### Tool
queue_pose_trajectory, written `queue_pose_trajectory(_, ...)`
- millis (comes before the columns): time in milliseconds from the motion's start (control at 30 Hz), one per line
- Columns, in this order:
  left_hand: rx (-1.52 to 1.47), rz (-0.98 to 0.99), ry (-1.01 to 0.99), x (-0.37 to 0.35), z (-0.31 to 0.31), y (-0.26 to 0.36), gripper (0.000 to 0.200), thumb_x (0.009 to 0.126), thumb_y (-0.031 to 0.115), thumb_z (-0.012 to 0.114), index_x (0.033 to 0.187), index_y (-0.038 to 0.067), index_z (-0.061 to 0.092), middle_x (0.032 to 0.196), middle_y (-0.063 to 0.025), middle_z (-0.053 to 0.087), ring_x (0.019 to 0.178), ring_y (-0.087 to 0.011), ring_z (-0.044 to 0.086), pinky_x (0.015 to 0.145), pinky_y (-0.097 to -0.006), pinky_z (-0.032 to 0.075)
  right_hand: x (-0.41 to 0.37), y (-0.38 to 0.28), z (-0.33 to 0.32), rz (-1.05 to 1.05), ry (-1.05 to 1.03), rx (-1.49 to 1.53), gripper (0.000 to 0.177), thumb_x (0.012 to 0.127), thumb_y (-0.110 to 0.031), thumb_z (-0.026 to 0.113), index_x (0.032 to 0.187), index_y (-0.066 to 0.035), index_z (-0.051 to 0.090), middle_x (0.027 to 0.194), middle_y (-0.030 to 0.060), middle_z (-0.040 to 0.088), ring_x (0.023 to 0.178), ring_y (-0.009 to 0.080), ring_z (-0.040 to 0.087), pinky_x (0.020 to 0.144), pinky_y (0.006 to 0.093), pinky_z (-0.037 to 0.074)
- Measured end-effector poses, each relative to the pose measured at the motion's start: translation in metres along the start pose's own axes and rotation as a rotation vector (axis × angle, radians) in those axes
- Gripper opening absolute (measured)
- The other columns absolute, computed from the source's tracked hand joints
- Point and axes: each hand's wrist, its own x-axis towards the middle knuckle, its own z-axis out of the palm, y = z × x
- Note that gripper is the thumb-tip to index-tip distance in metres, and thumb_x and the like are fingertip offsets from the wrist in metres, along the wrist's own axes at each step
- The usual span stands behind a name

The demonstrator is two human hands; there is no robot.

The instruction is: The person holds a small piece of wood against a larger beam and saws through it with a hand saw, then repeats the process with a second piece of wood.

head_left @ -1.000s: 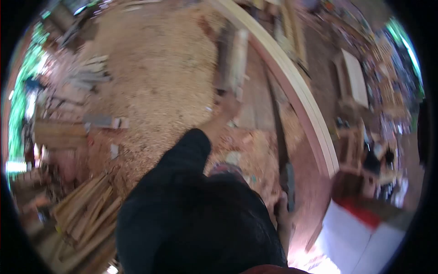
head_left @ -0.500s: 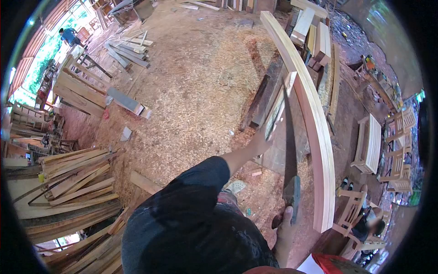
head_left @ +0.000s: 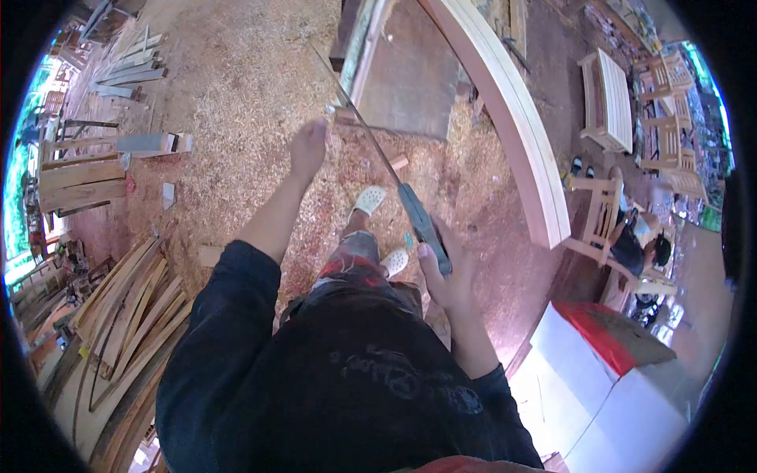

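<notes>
My right hand (head_left: 451,272) is wrapped round the grey handle of a hand saw (head_left: 418,214), whose narrow-looking blade points up and to the left. To the left of the blade hangs my left hand (head_left: 310,146), over the floor strewn with shavings; its fingers are blurred and partly curled, so whether they are closed is unclear. A long light wooden beam (head_left: 520,118) runs along the right of the saw, apart from both hands.
Stacked planks (head_left: 130,315) lie at the lower left, with more boards (head_left: 134,69) at the upper left. A slatted bench (head_left: 607,101) and wooden chairs stand at the right, near a seated person (head_left: 631,244). White sheets (head_left: 576,386) are at the lower right.
The view has swung downward. My left hand has come away from the narrow board by the beam and back toward my body. The saw now tilts to the left, still in my right hand.
</notes>
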Motion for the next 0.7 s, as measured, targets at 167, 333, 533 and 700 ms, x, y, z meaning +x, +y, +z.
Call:
queue_pose_trajectory(167,-0.101,-0.005,0.138,0.015,0.024,0.046,0.045,0.108,0.044,0.063,0.109,0.001,0.077,0.092,-0.0087,0.075,0.085,-0.0190,0.069,0.079,-0.0366,0.054,0.002,0.001,-0.019,0.053,-0.097,-0.079,0.058,0.099,-0.030,0.072,0.147,0.001,0.057,0.098,0.0235,0.076,0.085,0.0381,0.077,0.079,0.0418,0.060)
queue_pose_trajectory(333,-0.053,-0.003,0.213,0.023,0.033,0.047,0.037,0.104,0.037,0.072,0.115,0.003,0.081,0.103,-0.0140,0.081,0.094,-0.0204,0.076,0.086,-0.0343,0.056,0.012,0.015,-0.020,0.084,-0.134,-0.092,0.066,0.098,-0.035,0.074,0.150,0.000,0.054,0.101,0.0257,0.076,0.092,0.0461,0.076,0.083,0.0485,0.060)
queue_pose_trajectory(533,-0.269,0.013,0.163,0.038,0.036,0.039,0.029,0.104,0.021,0.072,0.122,-0.001,0.078,0.103,-0.0080,0.080,0.093,-0.0131,0.072,0.083,-0.0289,0.056,0.015,0.021,-0.028,0.033,-0.153,-0.122,0.062,0.098,-0.030,0.073,0.149,-0.001,0.053,0.106,0.0291,0.075,0.097,0.0488,0.075,0.085,0.0506,0.060)
queue_pose_trajectory(700,-0.169,-0.029,0.201,0.043,0.037,0.044,0.028,0.104,0.022,0.073,0.122,0.001,0.079,0.102,-0.0060,0.078,0.087,-0.0123,0.071,0.073,-0.0283,0.058,0.006,0.016,-0.038,-0.009,-0.117,-0.045,0.060,0.098,-0.021,0.073,0.150,0.000,0.052,0.111,0.0290,0.075,0.100,0.0477,0.075,0.085,0.0486,0.060)
